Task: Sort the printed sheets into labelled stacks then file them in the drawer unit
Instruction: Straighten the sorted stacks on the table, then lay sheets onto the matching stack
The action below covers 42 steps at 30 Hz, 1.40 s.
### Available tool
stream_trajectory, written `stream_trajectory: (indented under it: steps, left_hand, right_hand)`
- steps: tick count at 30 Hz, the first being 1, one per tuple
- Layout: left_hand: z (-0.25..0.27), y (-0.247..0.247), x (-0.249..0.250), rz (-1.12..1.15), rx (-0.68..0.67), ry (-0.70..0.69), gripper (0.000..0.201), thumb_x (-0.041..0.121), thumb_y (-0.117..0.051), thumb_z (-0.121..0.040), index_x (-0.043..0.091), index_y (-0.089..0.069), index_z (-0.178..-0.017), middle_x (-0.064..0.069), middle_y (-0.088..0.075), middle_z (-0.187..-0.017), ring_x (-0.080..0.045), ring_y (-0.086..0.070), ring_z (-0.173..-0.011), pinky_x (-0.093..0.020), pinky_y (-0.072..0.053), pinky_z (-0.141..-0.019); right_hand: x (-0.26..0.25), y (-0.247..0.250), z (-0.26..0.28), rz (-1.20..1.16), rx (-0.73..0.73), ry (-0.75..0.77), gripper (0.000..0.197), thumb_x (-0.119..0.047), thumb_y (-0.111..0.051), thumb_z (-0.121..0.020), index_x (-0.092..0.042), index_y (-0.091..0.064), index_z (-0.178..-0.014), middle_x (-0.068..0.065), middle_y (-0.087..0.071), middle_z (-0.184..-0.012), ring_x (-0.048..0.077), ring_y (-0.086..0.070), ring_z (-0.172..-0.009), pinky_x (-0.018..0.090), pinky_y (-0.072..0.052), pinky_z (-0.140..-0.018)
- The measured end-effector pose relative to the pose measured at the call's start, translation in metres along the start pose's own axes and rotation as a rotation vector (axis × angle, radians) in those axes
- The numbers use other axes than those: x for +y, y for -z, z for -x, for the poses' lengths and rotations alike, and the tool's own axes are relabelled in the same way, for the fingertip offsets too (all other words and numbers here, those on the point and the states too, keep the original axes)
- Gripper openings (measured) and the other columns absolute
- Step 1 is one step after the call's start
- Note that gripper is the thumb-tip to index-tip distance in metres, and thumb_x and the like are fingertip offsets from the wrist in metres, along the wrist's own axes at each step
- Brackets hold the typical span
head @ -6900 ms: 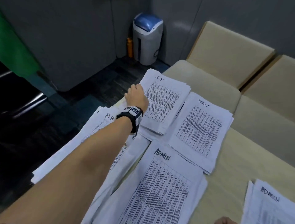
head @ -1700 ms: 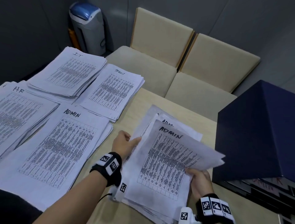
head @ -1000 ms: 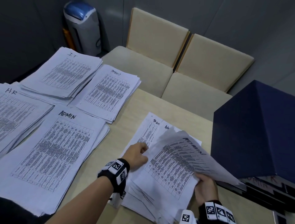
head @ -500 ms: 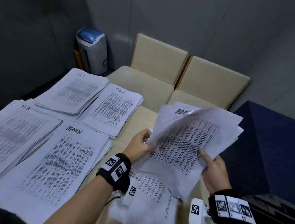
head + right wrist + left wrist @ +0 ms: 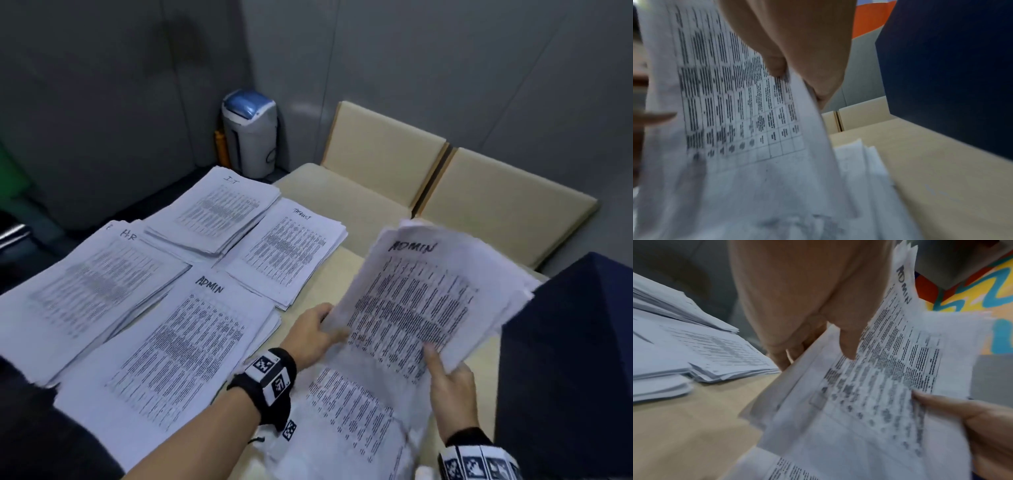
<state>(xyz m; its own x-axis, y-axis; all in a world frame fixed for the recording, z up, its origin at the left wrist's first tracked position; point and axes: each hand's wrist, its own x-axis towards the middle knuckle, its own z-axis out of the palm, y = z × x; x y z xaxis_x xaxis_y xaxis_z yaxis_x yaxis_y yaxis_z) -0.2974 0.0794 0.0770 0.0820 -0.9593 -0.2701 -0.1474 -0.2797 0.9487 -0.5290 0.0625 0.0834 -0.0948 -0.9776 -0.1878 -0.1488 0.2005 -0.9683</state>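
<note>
I hold a bundle of printed sheets headed ADMIN (image 5: 421, 301) tilted up above the table. My left hand (image 5: 313, 334) pinches its left edge, thumb on top (image 5: 846, 344). My right hand (image 5: 452, 380) grips the lower right edge, thumb on the print (image 5: 777, 66). More loose sheets (image 5: 346, 411) lie under the bundle. Four labelled stacks lie on the left: ADMIN stack (image 5: 171, 346), HR stack (image 5: 85, 287), IT stack (image 5: 219, 209) and a fourth stack (image 5: 287, 253) with an unclear label. The dark blue drawer unit (image 5: 568, 359) stands at the right.
The beige table (image 5: 329, 270) shows bare wood between the stacks and the bundle. Two cream chairs (image 5: 383, 164) stand behind the table. A grey bin with a blue lid (image 5: 248, 132) stands by the far wall.
The bundle has been lifted off the loose pile and tilted up in both hands. Now the ADMIN heading faces me more squarely and the bundle sits a little further right.
</note>
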Motion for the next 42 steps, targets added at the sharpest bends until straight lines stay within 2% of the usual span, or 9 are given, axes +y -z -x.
stream_trajectory:
  steps: [2, 5, 11, 17, 22, 28, 33, 37, 42]
  left_hand:
    - [0.003, 0.012, -0.004, -0.001, 0.029, 0.023, 0.041, 0.05, -0.067, -0.09, 0.021, -0.055, -0.116, 0.003, -0.063, -0.116, -0.01, -0.063, -0.103, -0.037, -0.057, -0.093]
    - [0.002, 0.037, -0.029, -0.052, 0.055, 0.062, 0.087, 0.08, -0.058, -0.077, 0.027, -0.04, -0.144, -0.004, -0.049, -0.147, -0.022, -0.05, -0.133, -0.051, -0.044, -0.109]
    - [0.028, 0.119, -0.053, 0.03, 0.2, 0.067, 0.013, 0.017, -0.059, -0.099, 0.012, -0.059, -0.11, -0.009, -0.067, -0.103, -0.026, -0.067, -0.094, -0.041, -0.058, -0.088]
    - [0.075, 0.238, -0.118, -0.259, 0.302, 0.299, 0.018, 0.019, -0.058, -0.098, 0.01, -0.059, -0.114, -0.007, -0.069, -0.102, -0.028, -0.067, -0.093, -0.046, -0.056, -0.085]
    - [0.096, 0.275, -0.153, -0.67, 0.363, 0.429, 0.037, 0.02, -0.058, -0.096, 0.011, -0.046, -0.13, -0.011, -0.061, -0.122, -0.027, -0.06, -0.103, -0.037, -0.05, -0.09]
    - [0.068, 0.23, -0.145, -1.014, 0.46, 0.091, 0.037, 0.001, -0.069, -0.069, 0.007, -0.059, -0.104, -0.009, -0.055, -0.096, -0.029, -0.054, -0.083, -0.04, -0.048, -0.071]
    - [0.022, 0.148, -0.112, -0.91, 0.123, -0.043, 0.023, 0.024, -0.056, -0.092, 0.014, -0.056, -0.113, -0.005, -0.054, -0.115, -0.025, -0.055, -0.098, -0.035, -0.045, -0.081]
    - [-0.009, 0.067, -0.098, -0.738, -0.094, 0.003, 0.035, 0.028, -0.056, -0.096, 0.012, -0.054, -0.127, -0.006, -0.056, -0.127, -0.023, -0.057, -0.112, -0.033, -0.046, -0.097]
    - [-0.037, -0.013, -0.086, -0.585, -0.002, 0.18, 0.046, 0.034, -0.054, -0.099, 0.009, -0.044, -0.136, -0.009, -0.06, -0.126, -0.026, -0.059, -0.113, -0.035, -0.048, -0.093]
  right_hand:
    - [-0.007, -0.005, -0.005, -0.093, 0.02, -0.005, 0.022, -0.039, -0.065, -0.094, -0.017, -0.063, -0.095, 0.005, -0.069, -0.098, 0.026, -0.064, -0.096, 0.037, -0.047, -0.093]
    - [-0.018, -0.025, -0.009, -0.209, -0.034, -0.056, 0.015, -0.025, -0.07, -0.092, -0.011, -0.065, -0.094, 0.004, -0.073, -0.085, 0.029, -0.068, -0.091, 0.04, -0.054, -0.086]
    - [-0.011, -0.09, -0.001, -0.269, -0.2, -0.177, 0.013, -0.013, -0.059, -0.1, -0.014, -0.066, -0.11, 0.003, -0.078, -0.099, 0.016, -0.073, -0.079, 0.028, -0.061, -0.068]
    - [0.043, -0.118, 0.013, -0.077, -0.057, -0.305, 0.024, -0.008, -0.06, -0.1, -0.003, -0.061, -0.123, 0.015, -0.071, -0.108, 0.024, -0.067, -0.094, 0.032, -0.052, -0.077]
    - [0.084, -0.117, 0.031, 0.223, 0.074, -0.37, 0.008, -0.013, -0.074, -0.091, -0.018, -0.07, -0.096, 0.014, -0.07, -0.122, 0.03, -0.066, -0.112, 0.047, -0.049, -0.105]
    - [0.087, -0.088, 0.042, 0.394, 0.289, -0.348, 0.011, -0.005, -0.068, -0.092, -0.007, -0.071, -0.102, 0.015, -0.069, -0.106, 0.028, -0.06, -0.096, 0.039, -0.046, -0.1]
    - [0.097, -0.038, 0.045, 0.487, 0.336, -0.43, 0.006, -0.009, -0.069, -0.091, -0.009, -0.067, -0.097, 0.018, -0.069, -0.112, 0.026, -0.056, -0.095, 0.038, -0.045, -0.099]
    - [0.112, -0.007, 0.032, 0.494, 0.348, -0.518, 0.019, -0.016, -0.075, -0.087, -0.008, -0.064, -0.1, 0.02, -0.069, -0.117, 0.035, -0.063, -0.104, 0.042, -0.047, -0.1]
    - [0.115, 0.017, 0.001, 0.348, 0.324, -0.564, 0.035, -0.026, -0.081, -0.084, -0.007, -0.061, -0.107, 0.016, -0.067, -0.113, 0.034, -0.062, -0.102, 0.044, -0.05, -0.1]
